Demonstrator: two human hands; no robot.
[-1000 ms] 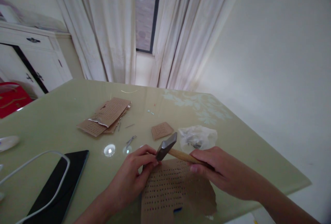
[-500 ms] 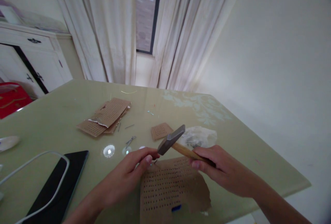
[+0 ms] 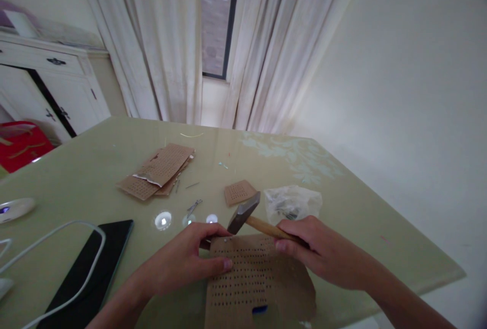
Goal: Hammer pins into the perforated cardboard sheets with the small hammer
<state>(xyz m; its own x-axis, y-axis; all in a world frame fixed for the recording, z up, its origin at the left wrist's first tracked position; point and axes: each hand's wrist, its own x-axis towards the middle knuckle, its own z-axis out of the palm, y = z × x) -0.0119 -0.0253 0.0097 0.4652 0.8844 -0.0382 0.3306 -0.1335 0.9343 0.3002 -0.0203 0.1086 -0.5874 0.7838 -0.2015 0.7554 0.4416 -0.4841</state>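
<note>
My right hand [image 3: 314,250] is wrapped around the wooden handle of a hammer [image 3: 245,212]. Its dark metal head is over the far left edge of a brown cardboard piece [image 3: 243,296], which has rows of punched holes and a torn right side. My left hand [image 3: 190,255] grips that cardboard's upper left corner, thumb on top and the other fingers at the far edge, partly hidden. A small shiny spot, perhaps a nail head, shows at the edge beside the hammer. Something blue [image 3: 260,309] is visible through a gap in the cardboard.
Several punched cardboard sheets [image 3: 167,164] lie stacked at the back left, near loose nails [image 3: 194,207]. A small cardboard square [image 3: 239,192] and a clear plastic bag [image 3: 292,199] sit beyond my hands. At left are a black tablet-like slab [image 3: 87,273], a white cable [image 3: 101,248] and a white mouse-like object [image 3: 17,209].
My left hand has gone from a pinch near the small nail at the cardboard's edge to gripping the corner, thumb now on top. The hammer head has come down slightly and to the left.
</note>
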